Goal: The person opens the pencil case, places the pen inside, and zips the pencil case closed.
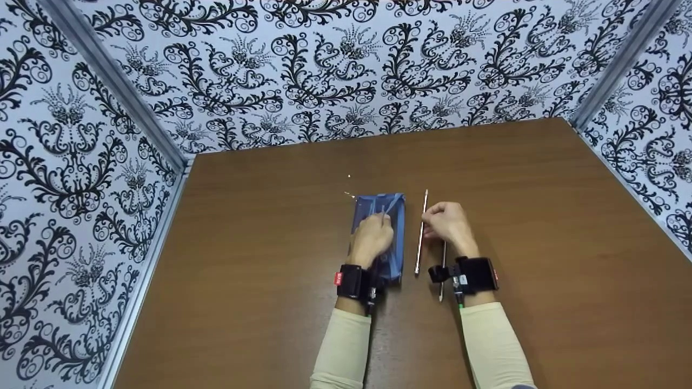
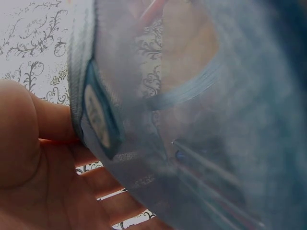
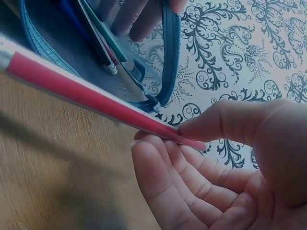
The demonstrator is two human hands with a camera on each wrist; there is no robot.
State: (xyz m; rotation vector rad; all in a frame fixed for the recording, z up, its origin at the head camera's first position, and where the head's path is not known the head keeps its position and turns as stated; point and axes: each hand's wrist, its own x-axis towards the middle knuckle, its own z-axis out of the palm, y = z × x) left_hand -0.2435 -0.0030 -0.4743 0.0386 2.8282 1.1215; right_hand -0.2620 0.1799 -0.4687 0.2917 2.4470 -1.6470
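Note:
A blue mesh zip pencil pouch [image 1: 399,232] lies on the table with its mouth open. My left hand [image 1: 373,235] holds its zipper edge, thumb on one side and fingers on the other. Several pens and pencils [image 3: 98,43] show inside the pouch. To its right, my right hand [image 1: 448,221] pinches a red pencil [image 3: 91,91] near one end between thumb and fingers. From above, one slim pencil [image 1: 420,246] runs past the right fingertips and another thin stick [image 1: 441,286] shows below the hand. Which of these is the pinched one I cannot tell.
The brown wooden table [image 1: 259,232] spreads around both hands. Patterned black-and-white panels [image 1: 324,70] with metal posts [image 1: 124,92] enclose its back and sides. Tiny bright specks [image 1: 350,194] lie by the pouch's far left corner.

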